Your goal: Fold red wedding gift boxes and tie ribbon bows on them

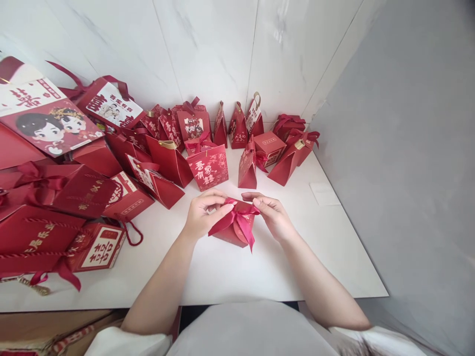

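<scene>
A small red gift box [228, 235] stands on the white table in front of me, with a crimson satin ribbon [243, 223] tied in a bow on its front. My left hand [202, 215] pinches the bow's left loop between thumb and fingers. On the other side, my right hand [275, 216] has its thumb and forefinger closed on the right loop. One ribbon tail hangs down over the box front. Just behind the box is an upright red box with white lettering [208, 168], apart from my hands.
Several red boxes and bags, among them a large one with cartoon figures [52, 118], crowd the left side of the white table [274, 277]. More small boxes, such as a tent-shaped one [248, 165], line the back by the marble wall [208, 44]. A grey panel [389, 148] borders the right edge.
</scene>
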`<state>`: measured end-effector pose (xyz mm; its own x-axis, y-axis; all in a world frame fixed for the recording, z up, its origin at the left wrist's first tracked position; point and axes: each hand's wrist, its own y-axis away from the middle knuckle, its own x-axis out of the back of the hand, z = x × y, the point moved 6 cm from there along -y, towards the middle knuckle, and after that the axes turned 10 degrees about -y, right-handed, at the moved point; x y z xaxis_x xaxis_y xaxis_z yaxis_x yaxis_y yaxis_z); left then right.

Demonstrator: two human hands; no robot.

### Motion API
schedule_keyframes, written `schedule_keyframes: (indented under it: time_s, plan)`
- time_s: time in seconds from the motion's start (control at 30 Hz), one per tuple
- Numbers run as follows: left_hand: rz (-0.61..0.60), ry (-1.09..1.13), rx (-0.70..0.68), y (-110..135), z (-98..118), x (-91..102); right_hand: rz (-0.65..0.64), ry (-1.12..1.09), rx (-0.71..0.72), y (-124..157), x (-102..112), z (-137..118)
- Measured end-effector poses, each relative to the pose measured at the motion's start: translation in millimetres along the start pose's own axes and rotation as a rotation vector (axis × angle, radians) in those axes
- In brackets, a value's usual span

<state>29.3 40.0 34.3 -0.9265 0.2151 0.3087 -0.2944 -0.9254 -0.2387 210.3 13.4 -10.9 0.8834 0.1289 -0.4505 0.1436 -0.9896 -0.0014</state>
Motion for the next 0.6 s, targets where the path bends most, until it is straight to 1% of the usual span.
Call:
schedule_keyframes:
  time_s: [0.1,0.17,0.23,0.33,0.47,0.6]
  plan:
    - [-0.058,0.178,0.187,1.0,-11.3,-5.3,0.015,-0.006,0.014,-0.3,2.3,-1.0]
    - [-0.067,0.246,0.271,0.9,-18.4,-5.2,0.021,-0.006,0.019,-0.1,3.0,-1.3]
    - [-0.086,0.273,0.305,-0.2,-23.1,-3.9,0.019,-0.003,0.024,0.2,2.7,-1.7]
    - [-0.129,0.289,0.314,-2.2,-26.1,-1.8,0.012,-0.001,0.03,0.6,1.8,-2.5]
    - [-0.064,0.258,0.339,-3.1,-26.2,2.3,0.008,0.0,0.03,0.5,1.2,-3.2]
    - [-0.02,0.24,0.427,-1.8,-28.6,-0.2,0.007,0.001,0.031,0.1,1.0,-3.5]
